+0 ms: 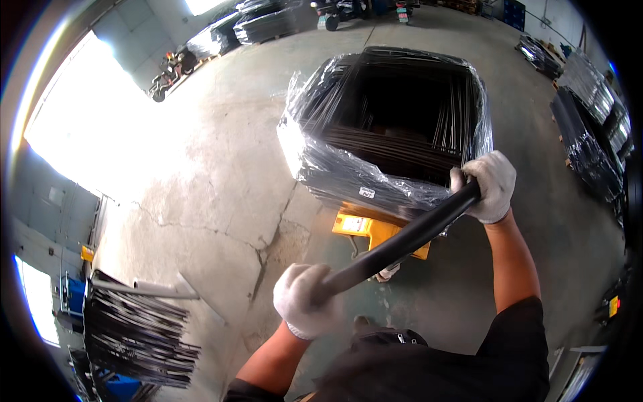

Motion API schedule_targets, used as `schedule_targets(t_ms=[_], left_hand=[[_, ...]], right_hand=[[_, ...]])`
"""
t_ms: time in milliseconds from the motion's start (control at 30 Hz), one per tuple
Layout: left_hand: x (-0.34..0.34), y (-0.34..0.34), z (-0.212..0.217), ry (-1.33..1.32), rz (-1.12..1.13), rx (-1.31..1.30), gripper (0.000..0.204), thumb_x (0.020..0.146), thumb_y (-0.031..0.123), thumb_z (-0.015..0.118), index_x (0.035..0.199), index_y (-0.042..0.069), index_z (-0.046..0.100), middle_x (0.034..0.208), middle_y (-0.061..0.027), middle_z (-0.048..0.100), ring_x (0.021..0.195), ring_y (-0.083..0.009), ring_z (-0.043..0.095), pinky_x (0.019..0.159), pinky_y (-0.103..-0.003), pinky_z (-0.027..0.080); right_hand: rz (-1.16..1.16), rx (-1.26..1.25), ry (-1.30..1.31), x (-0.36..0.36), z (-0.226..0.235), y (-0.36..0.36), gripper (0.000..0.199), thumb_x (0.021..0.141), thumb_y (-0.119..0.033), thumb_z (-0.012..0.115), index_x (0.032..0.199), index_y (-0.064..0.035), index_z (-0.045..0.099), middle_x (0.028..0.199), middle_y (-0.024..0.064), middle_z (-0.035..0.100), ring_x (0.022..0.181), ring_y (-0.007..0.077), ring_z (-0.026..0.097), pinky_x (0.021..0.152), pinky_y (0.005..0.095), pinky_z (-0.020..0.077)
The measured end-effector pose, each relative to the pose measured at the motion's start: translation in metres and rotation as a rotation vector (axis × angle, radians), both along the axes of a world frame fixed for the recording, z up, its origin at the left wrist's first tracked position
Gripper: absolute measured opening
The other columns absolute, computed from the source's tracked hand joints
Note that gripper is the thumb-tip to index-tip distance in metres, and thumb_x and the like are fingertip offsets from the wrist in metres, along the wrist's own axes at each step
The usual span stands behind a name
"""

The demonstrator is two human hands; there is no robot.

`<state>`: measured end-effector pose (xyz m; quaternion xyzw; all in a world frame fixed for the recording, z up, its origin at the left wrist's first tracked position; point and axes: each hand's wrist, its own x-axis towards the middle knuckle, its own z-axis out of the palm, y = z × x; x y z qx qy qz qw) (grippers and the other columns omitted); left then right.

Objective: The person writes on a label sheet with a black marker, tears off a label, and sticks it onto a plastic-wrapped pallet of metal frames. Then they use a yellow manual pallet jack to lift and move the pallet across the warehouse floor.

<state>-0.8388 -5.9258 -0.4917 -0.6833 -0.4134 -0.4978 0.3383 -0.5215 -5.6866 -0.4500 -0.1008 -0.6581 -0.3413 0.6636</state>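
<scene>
Both my hands wear white gloves and are closed on a long black tube (pixel 402 244), which slants across in front of my body. My left hand (pixel 305 301) wraps its lower, nearer end and is slightly blurred. My right hand (pixel 493 186) grips the higher end, close to the front right corner of a stack of black frames (pixel 395 151). Clear plastic film (pixel 301 151) covers the stack's sides, and its middle is a dark hollow. Under the stack's near edge shows the yellow body of a pallet jack (pixel 382 233), partly hidden by the tube.
The concrete floor (pixel 221 194) is cracked to the left. A rack of thin black rods (pixel 137 328) stands at lower left. Wrapped black stacks (pixel 583 141) line the right side; more wrapped bundles (pixel 268 23) and a parked scooter (pixel 171 72) are farther back.
</scene>
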Motion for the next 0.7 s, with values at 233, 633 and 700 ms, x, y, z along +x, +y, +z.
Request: schedule_targets(t_ms=[233, 633, 700], left_hand=[[-0.096, 0.105, -0.045, -0.035, 0.004, 0.082, 0.024, 0.079, -0.005, 0.078, 0.101, 0.004, 0.072, 0.087, -0.0158, 0.070, 0.075, -0.0345, 0.070, 0.069, -0.041, 0.056], [-0.222, 0.296, -0.073, 0.051, -0.223, 0.079, 0.022, 0.081, -0.010, 0.075, 0.097, 0.005, 0.071, 0.087, -0.0150, 0.069, 0.073, -0.0344, 0.070, 0.069, -0.039, 0.056], [-0.239, 0.331, -0.069, 0.061, -0.233, 0.086, 0.022, 0.081, -0.009, 0.075, 0.097, 0.005, 0.071, 0.087, -0.0151, 0.068, 0.073, -0.0347, 0.070, 0.069, -0.040, 0.056]], right_hand=[[-0.102, -0.026, 0.096, -0.065, -0.073, 0.052, 0.025, 0.076, -0.008, 0.088, 0.080, -0.0109, 0.065, 0.069, 0.0036, 0.062, 0.058, 0.0245, 0.060, 0.060, 0.0382, 0.0467], [-0.301, -0.046, 0.258, -0.173, -0.149, 0.169, 0.026, 0.079, -0.010, 0.089, 0.075, -0.0114, 0.063, 0.067, 0.0044, 0.061, 0.057, 0.0271, 0.058, 0.060, 0.0396, 0.0456], [-0.346, -0.013, 0.288, -0.191, -0.150, 0.194, 0.027, 0.079, -0.012, 0.089, 0.077, -0.0125, 0.063, 0.067, 0.0034, 0.059, 0.057, 0.0251, 0.057, 0.059, 0.0387, 0.0446]])
